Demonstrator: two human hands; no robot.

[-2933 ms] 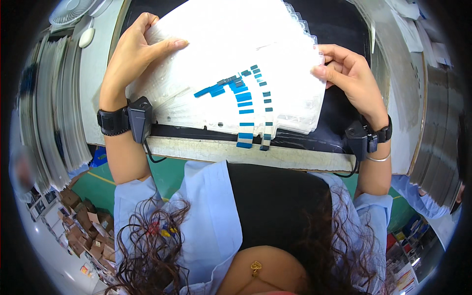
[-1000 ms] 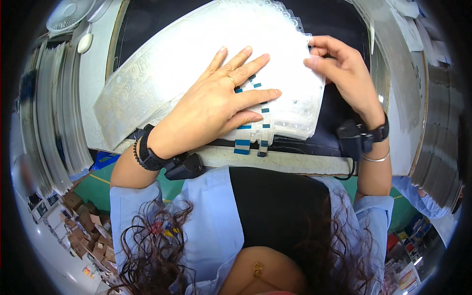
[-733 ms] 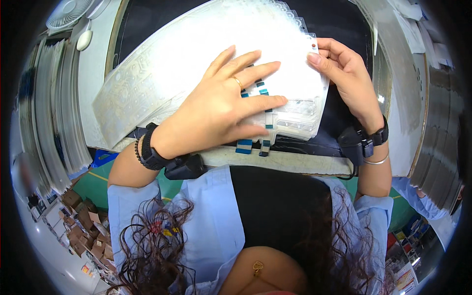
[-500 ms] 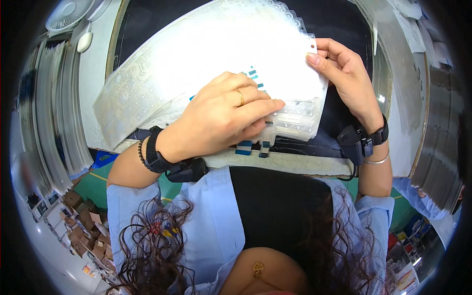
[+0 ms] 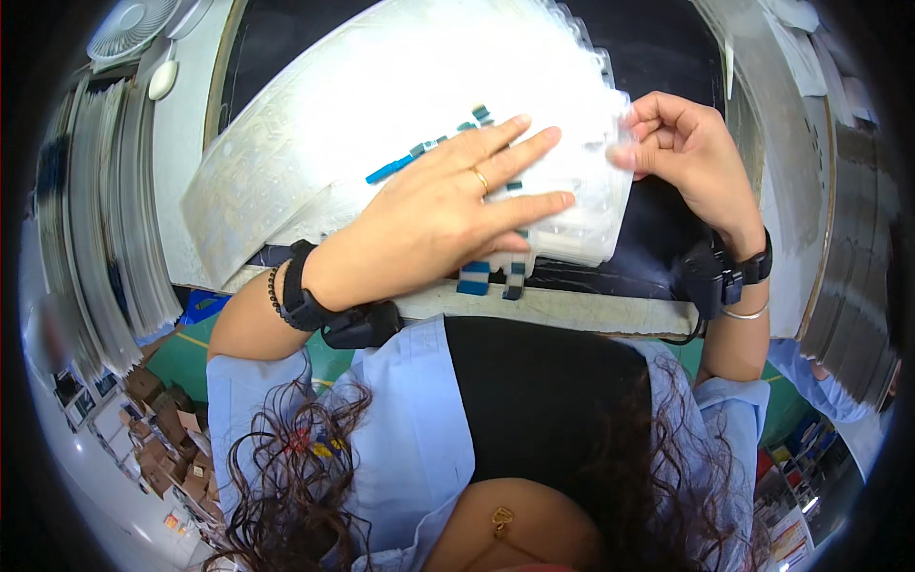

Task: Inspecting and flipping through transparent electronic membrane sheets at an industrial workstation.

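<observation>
- Nearest, the pale front edge of the surface [image 5: 591,313] is reached by two teal-banded tails [image 5: 474,278], seemingly because they jut out past the sheets
- Over the tails and sheets, the left hand [image 5: 429,210] is laid palm down with its grip spread – a hold by which sliding would likely be checked
- At the right edge of the fan of sheets, the grip of the right hand [image 5: 691,148] appears to be pinching the rim between thumb and fingers, slightly blurred; by this, the edges could be kept in hand
- Beneath both hands, the clear sheets [image 5: 381,100] are fanned across a dark mat [image 5: 658,243] – staggered, so their corners are left exposed
- Farther off, at the upper left, a white electric fan [image 5: 129,27] is placed clear of the sheets
</observation>
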